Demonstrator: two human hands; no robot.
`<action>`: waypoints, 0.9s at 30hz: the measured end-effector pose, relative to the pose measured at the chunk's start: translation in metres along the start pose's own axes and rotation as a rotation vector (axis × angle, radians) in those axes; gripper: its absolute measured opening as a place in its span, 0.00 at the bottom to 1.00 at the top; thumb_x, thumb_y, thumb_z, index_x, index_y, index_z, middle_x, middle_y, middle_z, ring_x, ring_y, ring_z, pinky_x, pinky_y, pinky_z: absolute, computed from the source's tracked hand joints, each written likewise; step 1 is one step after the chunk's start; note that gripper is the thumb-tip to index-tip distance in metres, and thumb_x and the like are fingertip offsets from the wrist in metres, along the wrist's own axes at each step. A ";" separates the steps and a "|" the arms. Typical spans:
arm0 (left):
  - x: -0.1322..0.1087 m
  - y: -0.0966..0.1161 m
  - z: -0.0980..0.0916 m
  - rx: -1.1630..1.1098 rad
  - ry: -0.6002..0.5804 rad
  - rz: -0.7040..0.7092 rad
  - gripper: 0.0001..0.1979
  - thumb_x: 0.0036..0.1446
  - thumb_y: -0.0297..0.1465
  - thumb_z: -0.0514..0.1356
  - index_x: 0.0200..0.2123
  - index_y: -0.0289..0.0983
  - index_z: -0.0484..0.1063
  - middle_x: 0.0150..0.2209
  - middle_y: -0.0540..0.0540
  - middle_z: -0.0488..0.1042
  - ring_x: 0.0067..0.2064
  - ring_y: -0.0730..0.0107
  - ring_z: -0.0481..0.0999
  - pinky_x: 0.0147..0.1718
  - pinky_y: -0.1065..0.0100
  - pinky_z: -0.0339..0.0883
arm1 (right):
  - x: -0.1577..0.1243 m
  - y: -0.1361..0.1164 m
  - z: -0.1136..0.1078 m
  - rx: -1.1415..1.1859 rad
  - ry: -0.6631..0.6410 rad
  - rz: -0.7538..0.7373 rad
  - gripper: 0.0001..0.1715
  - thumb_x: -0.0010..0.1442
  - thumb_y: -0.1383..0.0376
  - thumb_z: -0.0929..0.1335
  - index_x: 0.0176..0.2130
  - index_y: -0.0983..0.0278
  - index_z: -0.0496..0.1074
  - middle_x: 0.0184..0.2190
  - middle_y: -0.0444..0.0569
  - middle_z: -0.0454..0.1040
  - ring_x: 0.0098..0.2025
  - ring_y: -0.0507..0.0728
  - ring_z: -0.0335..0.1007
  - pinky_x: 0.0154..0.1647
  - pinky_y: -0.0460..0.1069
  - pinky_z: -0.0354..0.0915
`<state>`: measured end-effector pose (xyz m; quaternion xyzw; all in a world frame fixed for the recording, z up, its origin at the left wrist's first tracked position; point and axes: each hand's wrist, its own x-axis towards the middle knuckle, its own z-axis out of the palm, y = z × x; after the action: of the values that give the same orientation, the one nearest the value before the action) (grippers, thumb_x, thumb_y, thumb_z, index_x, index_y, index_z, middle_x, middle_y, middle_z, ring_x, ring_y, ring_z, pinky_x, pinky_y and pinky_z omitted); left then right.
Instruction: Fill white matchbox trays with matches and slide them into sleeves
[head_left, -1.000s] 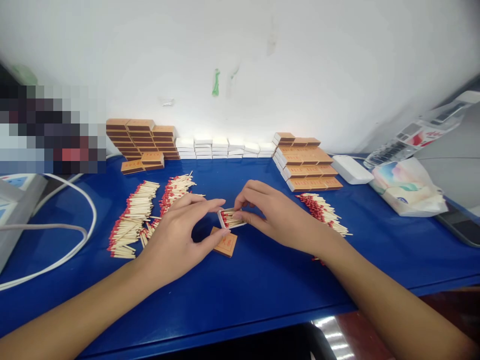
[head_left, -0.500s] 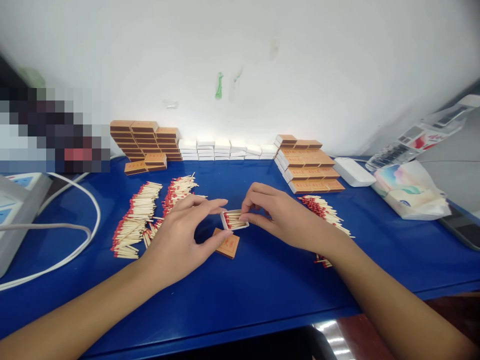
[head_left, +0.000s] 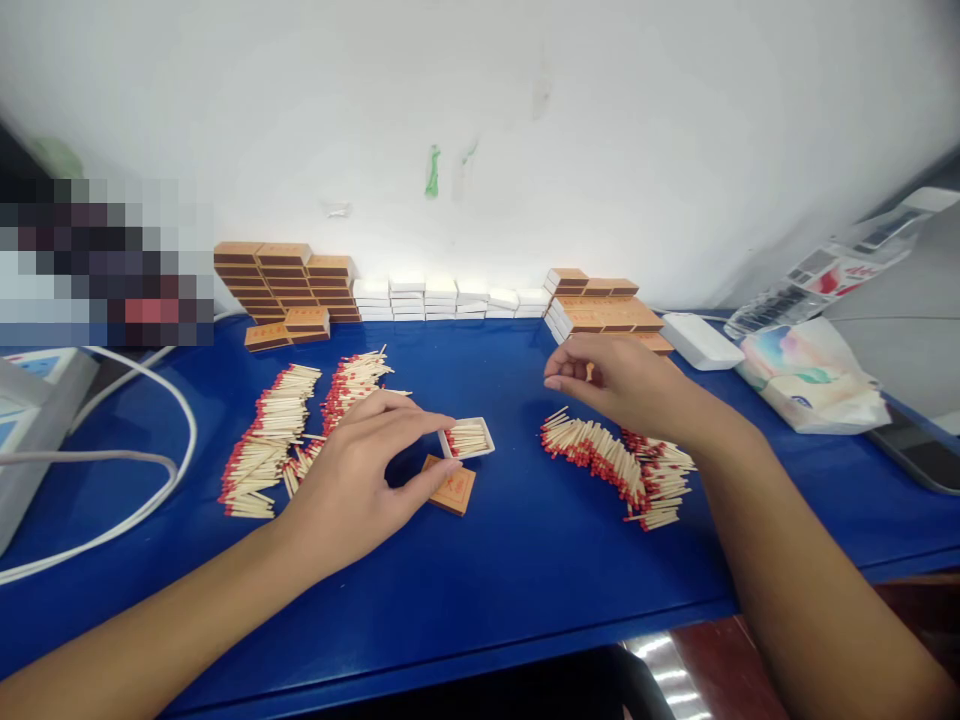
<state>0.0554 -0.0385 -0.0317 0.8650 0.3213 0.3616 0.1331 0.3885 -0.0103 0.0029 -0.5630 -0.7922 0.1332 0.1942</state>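
Observation:
A small white matchbox tray (head_left: 468,438) filled with matches lies on the blue table (head_left: 525,560). An orange matchbox sleeve (head_left: 451,489) lies flat just in front of it. My left hand (head_left: 360,475) arches over both, with the index fingertip on the tray's left end and the thumb against the sleeve. My right hand (head_left: 634,385) hovers to the right, above a pile of red-tipped matches (head_left: 615,462). Its fingers are curled and its palm faces down, so I cannot see whether it holds anything.
Two more heaps of matches (head_left: 274,440) lie left of my left hand. Along the wall stand stacks of orange sleeves (head_left: 281,280), white trays (head_left: 442,298) and more orange boxes (head_left: 600,310). White cables (head_left: 142,470) lie left; a white box (head_left: 701,340) and a tissue pack (head_left: 814,375) right.
My right hand has let go of the tray and lifted away to the right, over the match pile, which now shows. My left hand has stayed at the tray and sleeve.

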 end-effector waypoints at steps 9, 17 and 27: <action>0.001 0.000 -0.001 -0.011 0.017 0.027 0.08 0.68 0.32 0.70 0.50 0.42 0.82 0.45 0.47 0.86 0.50 0.59 0.79 0.53 0.55 0.77 | -0.005 0.012 -0.013 0.061 -0.271 0.069 0.19 0.66 0.45 0.72 0.38 0.57 0.82 0.35 0.49 0.82 0.35 0.59 0.74 0.34 0.53 0.65; -0.001 0.000 -0.002 -0.006 -0.006 0.022 0.08 0.69 0.33 0.70 0.50 0.41 0.81 0.46 0.47 0.86 0.51 0.59 0.78 0.55 0.55 0.75 | -0.004 0.010 -0.009 0.050 -0.312 0.087 0.18 0.68 0.47 0.71 0.38 0.58 0.79 0.37 0.49 0.82 0.37 0.60 0.74 0.36 0.53 0.65; -0.002 0.000 -0.001 0.009 0.005 0.011 0.10 0.69 0.33 0.69 0.51 0.41 0.80 0.46 0.47 0.85 0.52 0.58 0.79 0.54 0.56 0.76 | -0.001 0.009 0.003 0.030 -0.253 0.079 0.25 0.71 0.42 0.67 0.39 0.58 0.78 0.35 0.49 0.81 0.35 0.58 0.72 0.34 0.53 0.62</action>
<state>0.0534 -0.0393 -0.0316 0.8665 0.3186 0.3629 0.1265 0.3953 -0.0084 -0.0039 -0.5694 -0.7856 0.2224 0.0959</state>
